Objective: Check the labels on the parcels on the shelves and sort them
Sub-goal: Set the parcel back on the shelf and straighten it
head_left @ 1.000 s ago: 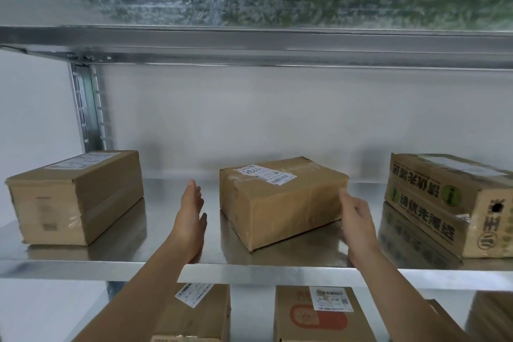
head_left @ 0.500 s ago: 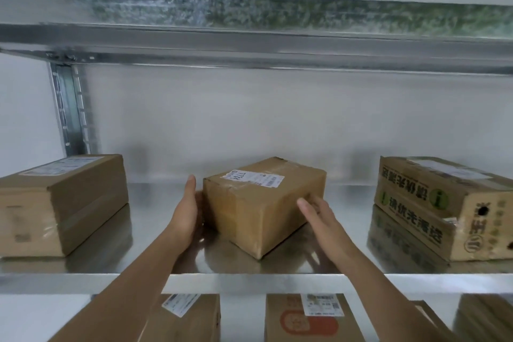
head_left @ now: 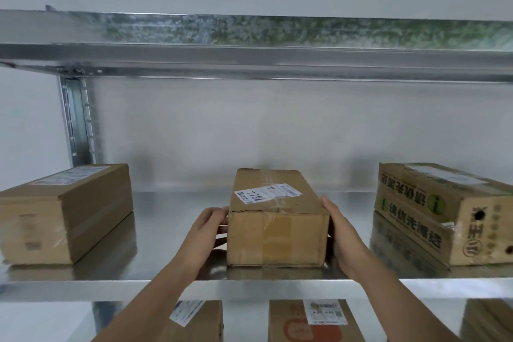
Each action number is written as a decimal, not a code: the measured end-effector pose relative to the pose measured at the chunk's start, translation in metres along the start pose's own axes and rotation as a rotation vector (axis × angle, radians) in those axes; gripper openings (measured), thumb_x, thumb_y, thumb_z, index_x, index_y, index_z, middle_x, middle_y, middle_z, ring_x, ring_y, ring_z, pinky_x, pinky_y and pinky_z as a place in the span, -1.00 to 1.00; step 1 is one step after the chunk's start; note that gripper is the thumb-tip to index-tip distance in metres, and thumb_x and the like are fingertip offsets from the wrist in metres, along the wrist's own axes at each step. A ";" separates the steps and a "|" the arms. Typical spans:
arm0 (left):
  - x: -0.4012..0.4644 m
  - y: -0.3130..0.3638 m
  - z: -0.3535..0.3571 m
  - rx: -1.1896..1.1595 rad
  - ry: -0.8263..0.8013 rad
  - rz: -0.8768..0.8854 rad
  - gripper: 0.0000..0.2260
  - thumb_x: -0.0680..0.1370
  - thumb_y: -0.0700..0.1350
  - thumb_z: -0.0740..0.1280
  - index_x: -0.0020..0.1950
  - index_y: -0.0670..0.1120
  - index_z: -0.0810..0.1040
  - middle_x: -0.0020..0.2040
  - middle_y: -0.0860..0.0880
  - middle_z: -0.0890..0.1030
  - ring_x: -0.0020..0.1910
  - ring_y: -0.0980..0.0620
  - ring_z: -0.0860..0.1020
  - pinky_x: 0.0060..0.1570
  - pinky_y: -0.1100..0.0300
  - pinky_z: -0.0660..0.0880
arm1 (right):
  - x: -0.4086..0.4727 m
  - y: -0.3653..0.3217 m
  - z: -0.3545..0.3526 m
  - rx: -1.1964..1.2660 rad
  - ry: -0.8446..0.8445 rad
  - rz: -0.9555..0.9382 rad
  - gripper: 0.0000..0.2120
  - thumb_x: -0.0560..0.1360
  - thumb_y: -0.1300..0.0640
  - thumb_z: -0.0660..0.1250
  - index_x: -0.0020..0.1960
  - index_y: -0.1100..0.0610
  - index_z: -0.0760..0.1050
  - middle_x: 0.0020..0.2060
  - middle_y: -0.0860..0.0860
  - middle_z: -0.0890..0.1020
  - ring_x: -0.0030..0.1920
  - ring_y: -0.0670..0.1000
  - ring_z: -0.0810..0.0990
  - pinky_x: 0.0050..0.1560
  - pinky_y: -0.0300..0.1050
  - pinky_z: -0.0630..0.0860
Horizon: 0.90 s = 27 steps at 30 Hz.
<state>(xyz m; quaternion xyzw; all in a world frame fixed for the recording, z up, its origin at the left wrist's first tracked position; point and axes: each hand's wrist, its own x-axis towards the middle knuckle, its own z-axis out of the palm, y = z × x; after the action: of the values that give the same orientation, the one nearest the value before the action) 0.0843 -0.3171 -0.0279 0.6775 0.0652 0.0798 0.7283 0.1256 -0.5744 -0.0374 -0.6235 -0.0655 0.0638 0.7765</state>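
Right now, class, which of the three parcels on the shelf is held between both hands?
The middle parcel, with the left hand and right hand on its sides; the outer two stand untouched.
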 end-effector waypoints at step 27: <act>0.000 0.008 0.013 0.008 -0.124 -0.083 -0.39 0.59 0.43 0.06 0.28 0.07 0.66 0.19 -0.07 0.71 0.23 -0.10 0.64 0.23 -0.06 0.54 | -0.002 -0.011 0.003 -0.186 0.028 0.017 -0.45 0.59 -0.41 0.07 0.23 -0.09 0.64 0.11 -0.04 0.73 0.22 0.02 0.62 0.33 0.06 0.51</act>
<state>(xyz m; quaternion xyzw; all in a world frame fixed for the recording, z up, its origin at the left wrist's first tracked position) 0.0868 -0.3293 -0.0193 0.6806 0.0484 0.0072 0.7310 0.1235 -0.5746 -0.0261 -0.6943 -0.0549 0.0551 0.7154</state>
